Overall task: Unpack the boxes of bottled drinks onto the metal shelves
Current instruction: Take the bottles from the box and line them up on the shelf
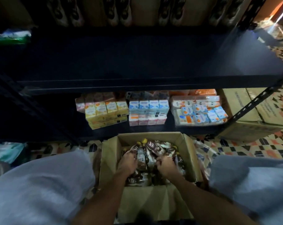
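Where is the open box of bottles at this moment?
Head view, lower centre: the open box sits on the tiled floor between the person's knees, before the shelf of carton packs.

head camera looks steeply down, close above the open box [153, 197], facing shelves [137, 85].

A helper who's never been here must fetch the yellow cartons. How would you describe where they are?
Find the dark metal shelving behind the open cardboard box of bottles. On its lower shelf, carton packs stand in a row; the yellow cartons are the leftmost, beside the blue-and-white cartons, and the only yellow ones.
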Motion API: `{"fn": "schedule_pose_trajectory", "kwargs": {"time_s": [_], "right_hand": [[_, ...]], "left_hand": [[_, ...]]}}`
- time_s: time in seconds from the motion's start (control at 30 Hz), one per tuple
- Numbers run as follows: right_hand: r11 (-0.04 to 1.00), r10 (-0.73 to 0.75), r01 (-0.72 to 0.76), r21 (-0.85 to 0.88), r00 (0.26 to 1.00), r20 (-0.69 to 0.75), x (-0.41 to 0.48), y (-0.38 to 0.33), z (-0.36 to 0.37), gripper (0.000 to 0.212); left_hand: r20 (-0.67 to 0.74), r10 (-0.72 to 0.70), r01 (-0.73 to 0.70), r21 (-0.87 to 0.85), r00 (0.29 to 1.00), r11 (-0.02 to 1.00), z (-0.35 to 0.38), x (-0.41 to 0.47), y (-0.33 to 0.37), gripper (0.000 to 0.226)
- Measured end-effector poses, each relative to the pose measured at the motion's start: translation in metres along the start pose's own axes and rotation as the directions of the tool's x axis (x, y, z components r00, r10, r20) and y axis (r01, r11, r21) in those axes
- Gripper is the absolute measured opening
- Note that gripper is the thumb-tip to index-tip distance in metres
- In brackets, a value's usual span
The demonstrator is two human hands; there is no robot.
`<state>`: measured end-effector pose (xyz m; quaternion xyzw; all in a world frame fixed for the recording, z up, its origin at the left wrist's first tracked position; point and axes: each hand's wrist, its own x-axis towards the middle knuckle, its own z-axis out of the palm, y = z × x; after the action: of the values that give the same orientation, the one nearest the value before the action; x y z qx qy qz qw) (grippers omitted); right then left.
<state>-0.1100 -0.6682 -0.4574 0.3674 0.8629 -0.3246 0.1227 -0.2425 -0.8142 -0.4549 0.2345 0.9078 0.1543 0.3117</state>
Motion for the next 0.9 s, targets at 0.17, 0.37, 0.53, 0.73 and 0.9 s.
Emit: {"fn": "schedule_pose_trajectory", "kwargs": {"time_s": [0.17, 0.37, 0.53, 0.73, 0.9], "right_hand": [[0.999, 0.035, -0.036, -0.014, 0.997, -0.072, 0.027, -0.007, 0.021, 0.021], [0.992, 0.123, -0.125, 0.018, 0.987, 0.106, 0.05, -0.029, 0.054, 0.031], [0.982, 0.188, -0.185, -0.038, 0.977, 0.103, 0.057, -0.046, 0.079, 0.023], [0.97, 0.244, -0.243, -0.03, 0.963, 0.113, 0.049, -0.055, 0.085, 0.024], [0.957, 0.28, -0.285, 0.06, 0.957, 0.081, 0.042, -0.058, 0.091, 0.021]], "left_hand": [[-0.036, -0.09, 0.092, 0.056, 0.995, 0.994, 0.019, 0.033, -0.011, 0.04], [0.005, -0.222, 0.222, -0.019, 0.975, 0.975, 0.025, 0.066, -0.015, 0.043], [0.088, -0.313, 0.321, -0.092, 0.946, 0.943, 0.035, 0.074, -0.015, 0.044], [0.115, -0.389, 0.405, -0.297, 0.914, 0.865, 0.049, 0.062, -0.029, 0.052], [0.204, -0.402, 0.45, -0.458, 0.893, 0.767, 0.047, 0.054, -0.035, 0.035]]}}
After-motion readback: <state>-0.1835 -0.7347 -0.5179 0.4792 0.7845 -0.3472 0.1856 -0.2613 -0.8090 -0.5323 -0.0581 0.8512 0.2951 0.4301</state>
